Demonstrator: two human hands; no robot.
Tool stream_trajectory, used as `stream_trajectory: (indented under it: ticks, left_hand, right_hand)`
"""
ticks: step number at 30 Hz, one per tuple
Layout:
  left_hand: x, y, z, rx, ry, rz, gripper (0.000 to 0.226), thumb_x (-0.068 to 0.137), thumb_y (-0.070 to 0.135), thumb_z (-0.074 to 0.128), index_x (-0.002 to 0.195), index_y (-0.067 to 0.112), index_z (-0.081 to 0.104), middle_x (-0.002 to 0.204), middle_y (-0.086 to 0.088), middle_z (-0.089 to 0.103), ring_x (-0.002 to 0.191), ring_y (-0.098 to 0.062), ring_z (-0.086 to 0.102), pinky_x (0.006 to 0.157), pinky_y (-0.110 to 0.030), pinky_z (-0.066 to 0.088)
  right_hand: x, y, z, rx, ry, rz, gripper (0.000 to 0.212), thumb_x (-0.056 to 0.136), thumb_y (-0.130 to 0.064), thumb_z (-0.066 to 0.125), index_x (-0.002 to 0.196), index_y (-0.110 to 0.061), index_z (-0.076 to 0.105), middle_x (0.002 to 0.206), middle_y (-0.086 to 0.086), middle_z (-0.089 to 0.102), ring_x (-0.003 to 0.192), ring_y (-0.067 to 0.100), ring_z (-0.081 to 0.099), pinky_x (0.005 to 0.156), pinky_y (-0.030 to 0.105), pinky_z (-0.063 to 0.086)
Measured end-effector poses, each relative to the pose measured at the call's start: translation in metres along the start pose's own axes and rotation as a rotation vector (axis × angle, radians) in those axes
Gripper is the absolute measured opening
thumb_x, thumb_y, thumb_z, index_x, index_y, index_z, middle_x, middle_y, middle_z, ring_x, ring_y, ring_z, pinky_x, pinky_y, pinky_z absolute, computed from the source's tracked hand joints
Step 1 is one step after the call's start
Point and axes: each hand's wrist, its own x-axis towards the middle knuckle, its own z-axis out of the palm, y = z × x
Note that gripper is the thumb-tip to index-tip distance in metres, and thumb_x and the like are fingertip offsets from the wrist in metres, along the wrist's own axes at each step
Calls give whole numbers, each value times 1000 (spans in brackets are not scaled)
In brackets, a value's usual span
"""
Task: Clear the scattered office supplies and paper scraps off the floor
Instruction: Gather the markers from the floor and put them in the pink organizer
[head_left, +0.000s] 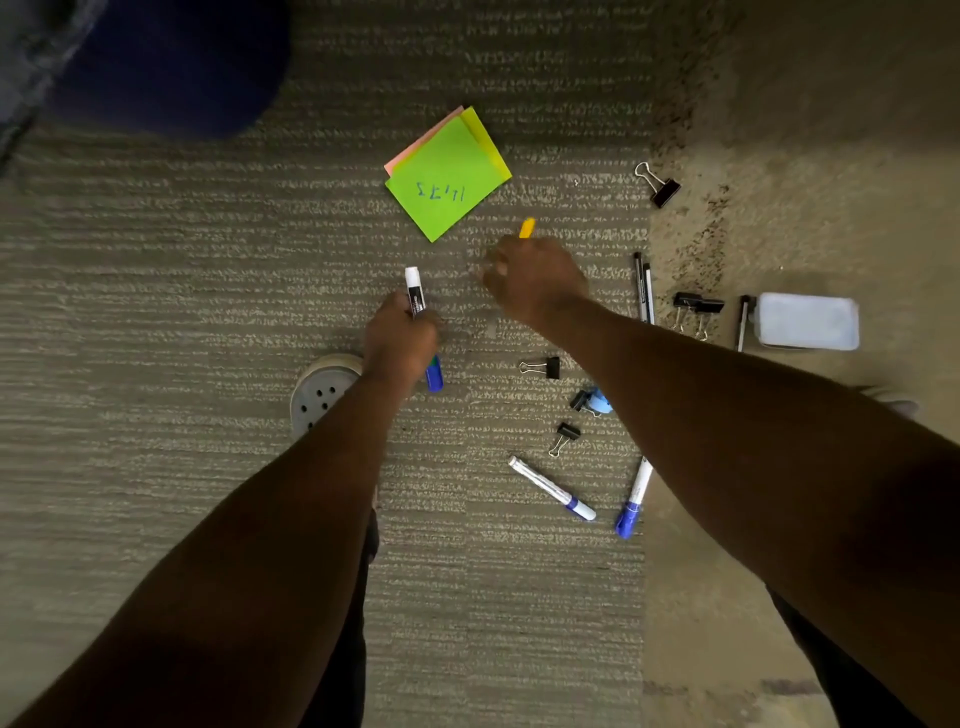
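My left hand (400, 340) grips a white marker with a blue cap (422, 327). My right hand (535, 278), fingers curled, holds a yellow-tipped pen (527, 227). Below me is grey carpet floor (208, 260). A stack of sticky notes (447, 174) lies ahead; two more markers (551, 488) and five binder clips (658, 184) lie scattered right.

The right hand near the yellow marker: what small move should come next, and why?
Probably the right hand should lower a little and close on the yellow marker, whose tip shows just beyond the knuckles. The left hand already grips a blue-capped marker, so it seems occupied.
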Motion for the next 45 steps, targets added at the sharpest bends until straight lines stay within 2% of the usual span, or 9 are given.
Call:
stream_trajectory:
  ticks: [4,9,16,21,24,28,35,42,45]
  left_hand:
    - [-1,-5,3,-178,-55,-81,12,86,18,40,82,16,52,77,-16,56,71,-29,56,74,-57,53]
    - [-9,-1,12,-218,-73,-83,13,76,21,39,71,19,50,61,-5,48,50,-21,45,57,-38,42]
    - [-22,5,25,-138,-132,-58,18,75,27,36,71,20,53,68,-5,51,62,-25,46,64,-41,41]
    - [-35,0,33,-75,-175,-19,17,78,25,36,72,20,51,69,-6,51,68,-26,49,65,-41,42]
    - [-47,-14,43,-34,-189,8,16,86,25,42,90,19,56,69,-5,51,64,-26,49,56,-33,38]
    - [-80,-37,53,393,-267,308,36,83,35,61,115,21,49,75,1,60,54,-14,59,42,-18,37]
    - [-127,-65,94,1145,-736,798,41,89,24,59,129,24,50,125,-5,57,100,-28,64,79,-36,51]
    - [-127,-75,117,1255,-522,974,28,93,11,47,120,17,49,107,-9,59,81,-28,66,54,-33,41]
    - [-122,-76,120,1206,-470,970,24,91,12,51,113,18,58,106,-5,60,80,-24,66,57,-31,43]
  right_hand:
    - [-21,13,4,-185,97,37,30,100,-25,43,114,-7,63,99,18,65,87,32,65,64,31,47]
    - [-48,33,10,-185,121,156,26,97,-9,45,122,-7,49,96,16,65,79,31,64,58,32,40]
    - [-73,73,8,-166,238,258,35,97,-8,42,132,-12,44,93,13,70,81,33,69,58,31,39]
    - [-136,110,26,-57,364,270,21,92,-33,56,97,-12,54,82,13,66,71,35,65,57,28,32]
    - [-183,124,58,67,324,482,24,91,-38,53,79,-17,49,72,9,62,68,33,64,54,27,32]
    - [-228,136,101,88,149,746,33,88,-48,54,95,-16,51,93,10,64,85,32,65,66,34,42]
    - [-242,161,125,207,-50,851,30,89,-49,56,102,-22,56,103,8,67,99,31,62,71,32,36]
    - [-233,176,118,255,-117,775,26,85,-44,61,103,-26,62,105,4,69,104,27,60,79,31,44]
    - [-235,173,114,361,-52,783,26,83,-38,61,104,-22,62,84,-2,72,83,16,67,75,26,47]
